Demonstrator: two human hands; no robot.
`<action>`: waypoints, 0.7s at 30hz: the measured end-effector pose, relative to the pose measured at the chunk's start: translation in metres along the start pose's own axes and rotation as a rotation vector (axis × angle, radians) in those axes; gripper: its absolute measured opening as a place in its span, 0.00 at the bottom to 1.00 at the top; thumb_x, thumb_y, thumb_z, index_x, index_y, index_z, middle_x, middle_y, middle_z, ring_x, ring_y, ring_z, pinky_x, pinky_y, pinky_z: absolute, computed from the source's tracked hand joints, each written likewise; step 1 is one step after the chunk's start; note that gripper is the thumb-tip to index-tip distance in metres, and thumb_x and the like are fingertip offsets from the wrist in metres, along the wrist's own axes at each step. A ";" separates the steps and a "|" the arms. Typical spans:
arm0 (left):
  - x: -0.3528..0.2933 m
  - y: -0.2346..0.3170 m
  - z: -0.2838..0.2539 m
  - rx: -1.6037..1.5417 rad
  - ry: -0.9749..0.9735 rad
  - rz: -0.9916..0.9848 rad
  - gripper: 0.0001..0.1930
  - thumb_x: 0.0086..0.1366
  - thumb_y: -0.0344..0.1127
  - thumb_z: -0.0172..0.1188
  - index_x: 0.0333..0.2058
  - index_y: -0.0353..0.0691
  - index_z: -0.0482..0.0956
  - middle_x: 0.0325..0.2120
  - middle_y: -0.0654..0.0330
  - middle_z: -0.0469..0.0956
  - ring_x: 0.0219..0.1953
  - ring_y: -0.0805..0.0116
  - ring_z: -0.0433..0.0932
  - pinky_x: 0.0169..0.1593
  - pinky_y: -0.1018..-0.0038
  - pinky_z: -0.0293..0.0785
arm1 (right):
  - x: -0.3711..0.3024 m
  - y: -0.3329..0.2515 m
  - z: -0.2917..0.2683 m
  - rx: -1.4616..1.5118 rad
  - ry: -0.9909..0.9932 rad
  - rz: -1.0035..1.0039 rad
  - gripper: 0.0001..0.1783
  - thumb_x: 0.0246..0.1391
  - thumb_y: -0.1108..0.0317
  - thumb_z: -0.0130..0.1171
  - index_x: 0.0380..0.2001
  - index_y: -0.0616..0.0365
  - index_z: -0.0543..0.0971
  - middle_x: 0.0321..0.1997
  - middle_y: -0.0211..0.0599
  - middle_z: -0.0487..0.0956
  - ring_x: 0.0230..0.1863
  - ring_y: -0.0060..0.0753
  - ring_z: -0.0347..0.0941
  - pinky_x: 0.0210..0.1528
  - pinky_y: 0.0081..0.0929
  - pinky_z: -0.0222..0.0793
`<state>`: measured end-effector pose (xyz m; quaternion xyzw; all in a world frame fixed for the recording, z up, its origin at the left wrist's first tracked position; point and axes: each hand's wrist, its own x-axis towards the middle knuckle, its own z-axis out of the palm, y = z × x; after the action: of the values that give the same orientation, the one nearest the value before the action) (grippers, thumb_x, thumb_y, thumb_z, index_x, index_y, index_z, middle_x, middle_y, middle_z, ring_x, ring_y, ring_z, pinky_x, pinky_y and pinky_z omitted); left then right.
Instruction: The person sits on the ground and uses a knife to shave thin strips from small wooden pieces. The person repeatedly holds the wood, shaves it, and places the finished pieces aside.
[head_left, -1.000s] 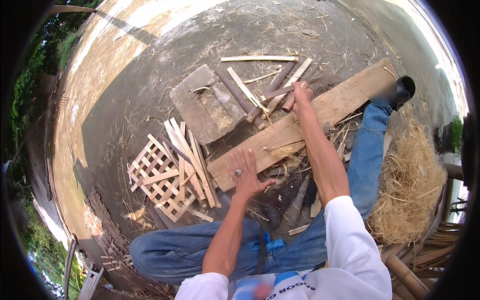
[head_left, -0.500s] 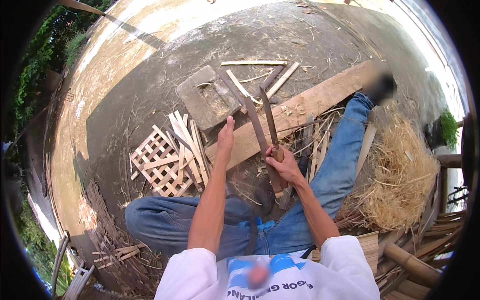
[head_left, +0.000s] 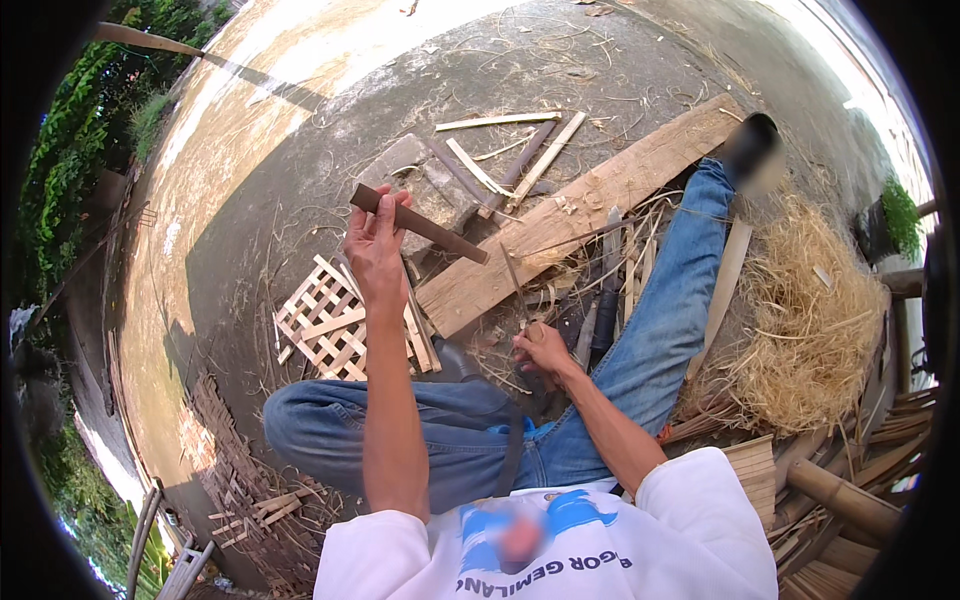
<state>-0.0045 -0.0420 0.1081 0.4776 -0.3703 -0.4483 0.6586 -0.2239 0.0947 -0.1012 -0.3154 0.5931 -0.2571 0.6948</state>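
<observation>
Raised in front of the stone block, my left hand (head_left: 378, 255) is closed on a dark brown bamboo slat (head_left: 435, 232). The slat slants down to the right, its far end over the wooden plank (head_left: 620, 187). My right hand (head_left: 545, 352), low between my legs, grips a knife by its wooden handle. The knife's blade (head_left: 512, 275) points up and away toward the plank, seen nearly edge-on. Beneath my left forearm lies a woven lattice of pale and dark strips (head_left: 325, 320), partly hidden by the arm.
The stone block (head_left: 395, 160) sits beyond the plank's near end. Pale and dark strips (head_left: 550, 155) lie on the ground past it. More tools and strips (head_left: 605, 290) rest beside my right leg. A heap of shavings (head_left: 800, 330) and bamboo poles (head_left: 845, 495) are at right.
The slat has passed from my right hand into my left, which was open and has lifted to the left. My right hand keeps the knife and has drawn slightly lower and nearer.
</observation>
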 end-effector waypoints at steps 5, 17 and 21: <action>-0.011 -0.012 0.007 -0.132 -0.008 -0.036 0.16 0.74 0.37 0.60 0.55 0.35 0.75 0.46 0.48 0.83 0.54 0.59 0.81 0.61 0.63 0.78 | 0.007 -0.025 -0.015 0.064 0.405 -0.038 0.17 0.63 0.57 0.65 0.41 0.59 0.74 0.26 0.30 0.75 0.20 0.23 0.74 0.20 0.25 0.74; -0.055 0.003 0.015 0.341 -0.072 0.088 0.12 0.73 0.36 0.61 0.49 0.36 0.83 0.42 0.59 0.83 0.46 0.76 0.79 0.53 0.77 0.74 | -0.083 -0.087 0.032 0.014 0.052 -0.406 0.24 0.71 0.47 0.52 0.33 0.60 0.73 0.18 0.33 0.73 0.16 0.23 0.72 0.18 0.27 0.67; -0.060 0.003 0.019 0.412 -0.080 0.126 0.12 0.73 0.35 0.61 0.49 0.36 0.82 0.42 0.59 0.84 0.45 0.77 0.80 0.52 0.79 0.74 | -0.121 -0.132 0.045 0.024 0.034 -0.495 0.23 0.70 0.50 0.55 0.34 0.62 0.75 0.17 0.33 0.72 0.18 0.23 0.68 0.23 0.30 0.66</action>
<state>-0.0403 0.0099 0.1128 0.5599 -0.5091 -0.3398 0.5584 -0.1974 0.1011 0.0814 -0.4385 0.5062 -0.4318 0.6041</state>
